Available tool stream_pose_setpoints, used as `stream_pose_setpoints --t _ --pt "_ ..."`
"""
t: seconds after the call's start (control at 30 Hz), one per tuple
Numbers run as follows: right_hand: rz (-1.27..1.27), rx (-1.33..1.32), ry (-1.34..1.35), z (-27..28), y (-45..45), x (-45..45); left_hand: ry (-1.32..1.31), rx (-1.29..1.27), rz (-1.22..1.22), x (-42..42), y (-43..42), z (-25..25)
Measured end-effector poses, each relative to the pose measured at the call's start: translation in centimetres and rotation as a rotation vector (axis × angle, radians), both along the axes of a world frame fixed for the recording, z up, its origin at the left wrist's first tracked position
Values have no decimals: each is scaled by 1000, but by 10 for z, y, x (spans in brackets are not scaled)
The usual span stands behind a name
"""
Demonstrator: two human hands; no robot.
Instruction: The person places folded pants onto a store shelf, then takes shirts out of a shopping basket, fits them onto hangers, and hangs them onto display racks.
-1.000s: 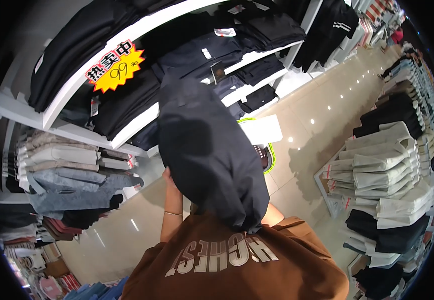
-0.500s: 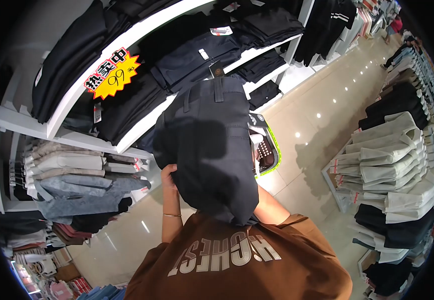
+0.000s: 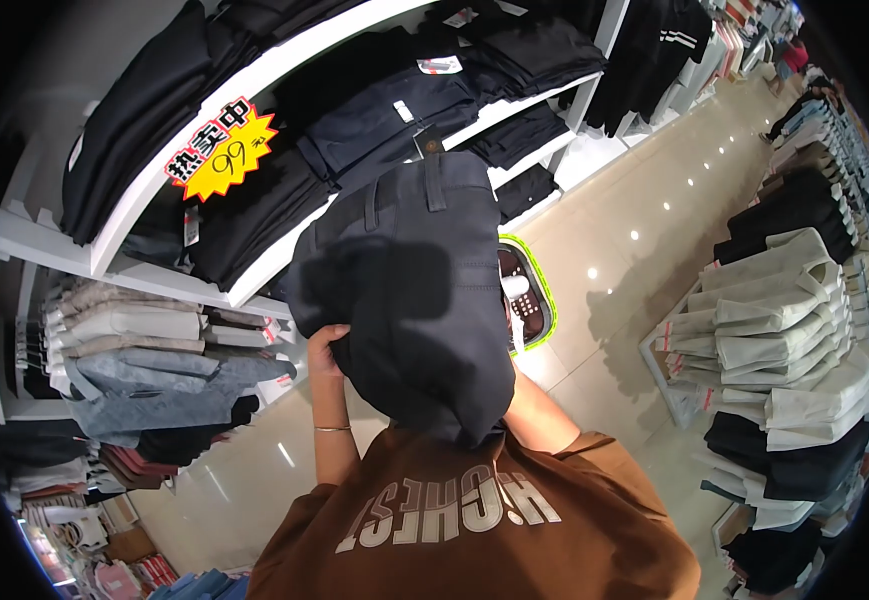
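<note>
Dark trousers (image 3: 414, 290) with belt loops at the upper edge are held up, bunched, in front of my chest. My left hand (image 3: 325, 345) grips their left edge, fingers partly behind the cloth. My right forearm (image 3: 537, 412) runs up behind the trousers on the right, and the cloth hides my right hand. A round-cornered basket (image 3: 552, 300) with a bright green rim stands beyond them to the right, partly covered, with something white inside.
White shelves (image 3: 144, 215) with stacked dark clothes (image 3: 384, 115) and a yellow price sign (image 3: 222, 160) stand ahead. Hanging clothes (image 3: 134, 350) are at the left, light garments (image 3: 784, 300) on a rack at the right. Tiled floor (image 3: 644, 240) runs between. A distant person (image 3: 792, 55) is at the upper right.
The trousers have turned from a blurred, slanting position to a steadier one with belt loops showing. My left hand has shifted slightly left. The basket shows more than at first.
</note>
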State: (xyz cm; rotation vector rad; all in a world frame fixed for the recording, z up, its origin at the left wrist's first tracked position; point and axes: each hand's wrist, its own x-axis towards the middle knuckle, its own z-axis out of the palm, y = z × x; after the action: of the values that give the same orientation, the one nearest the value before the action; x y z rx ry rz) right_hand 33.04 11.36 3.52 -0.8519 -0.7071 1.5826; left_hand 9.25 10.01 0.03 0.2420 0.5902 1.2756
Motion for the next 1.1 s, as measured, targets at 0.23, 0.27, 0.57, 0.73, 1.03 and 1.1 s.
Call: stream_pose_setpoints --t 0.23,0.27,0.57,0.73,1.03,1.1 --pt "-226 34 -45 15 23 51 203 99 91 -7 5 53" --pt "-247 40 -47 17 27 55 228 120 103 -5 6 64" --pt "-322 82 -65 26 42 70 364 190 160 20 0 108" --pt "-313 63 -72 22 45 75 345 158 133 18 -5 111" --pt "-43 -344 -197 -8 60 92 484 -67 212 18 -18 105" --pt "148 -439 -230 -21 61 81 495 -149 221 14 -23 89"
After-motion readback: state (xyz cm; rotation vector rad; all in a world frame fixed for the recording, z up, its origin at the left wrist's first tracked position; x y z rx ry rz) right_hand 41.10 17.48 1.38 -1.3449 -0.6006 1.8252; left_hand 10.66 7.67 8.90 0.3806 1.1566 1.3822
